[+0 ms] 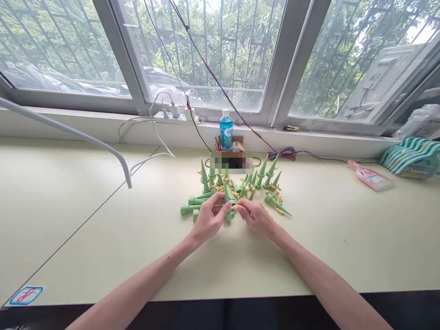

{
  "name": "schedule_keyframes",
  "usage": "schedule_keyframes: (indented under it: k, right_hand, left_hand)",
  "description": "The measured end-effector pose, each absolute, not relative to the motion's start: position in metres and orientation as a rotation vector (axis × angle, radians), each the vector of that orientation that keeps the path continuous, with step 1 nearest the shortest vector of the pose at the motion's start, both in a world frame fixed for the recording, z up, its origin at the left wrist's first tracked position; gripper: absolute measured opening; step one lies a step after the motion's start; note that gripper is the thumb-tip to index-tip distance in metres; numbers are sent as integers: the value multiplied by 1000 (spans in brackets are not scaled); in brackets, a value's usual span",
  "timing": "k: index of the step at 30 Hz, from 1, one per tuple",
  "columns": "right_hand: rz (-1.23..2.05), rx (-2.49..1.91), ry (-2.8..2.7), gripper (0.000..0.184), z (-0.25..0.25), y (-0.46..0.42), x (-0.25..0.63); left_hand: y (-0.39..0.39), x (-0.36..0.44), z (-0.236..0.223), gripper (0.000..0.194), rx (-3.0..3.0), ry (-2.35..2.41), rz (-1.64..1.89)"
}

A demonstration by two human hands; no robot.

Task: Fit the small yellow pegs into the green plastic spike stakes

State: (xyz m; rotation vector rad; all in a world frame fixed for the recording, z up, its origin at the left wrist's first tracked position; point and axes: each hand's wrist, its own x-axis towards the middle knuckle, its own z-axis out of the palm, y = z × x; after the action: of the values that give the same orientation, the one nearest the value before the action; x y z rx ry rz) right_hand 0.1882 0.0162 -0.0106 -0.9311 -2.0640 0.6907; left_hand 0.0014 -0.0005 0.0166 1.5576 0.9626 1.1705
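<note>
A pile of green cone-shaped plastic spikes (268, 172) and small yellow plastic pieces (275, 188) lies on the pale table (103, 229), in front of me at the centre. My left hand (208, 217) is closed around one green spike (227, 195), holding it point-up. My right hand (256, 215) pinches a small yellow piece (235, 207) against the base of that spike. Some spikes stand upright, others lie flat, like the ones (192, 206) left of my hand.
A blue drink bottle (226, 130) stands in a small cardboard box (229, 145) at the back by the window sill. Cables (288, 153) run along the sill. A pink packet (371, 178) and stacked teal items (410, 158) lie at the right. A white cable (85, 140) crosses the left.
</note>
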Motion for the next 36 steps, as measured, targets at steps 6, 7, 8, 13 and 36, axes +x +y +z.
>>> schedule_keyframes:
  k: [6,7,8,13,36]
  right_hand:
    - [661,-954,-2074,41,-15,18,188]
    - [659,-960,-2080,41,-16,18,188]
    - [656,-966,-2088,42,-15,18,188]
    - [621,-968,-2117,44,-12,18,186]
    - [620,-919,-2018,21,-11,18,184]
  left_hand:
    - [-1,2,10,24,1779,973,1203]
    - [-1,2,8,24,1812,976,1206]
    - [-1,2,7,23,1843,979,1206]
    - [-1,1,3,21,1928,981,1191]
    - [3,-2,15,25,1526,1032,1111]
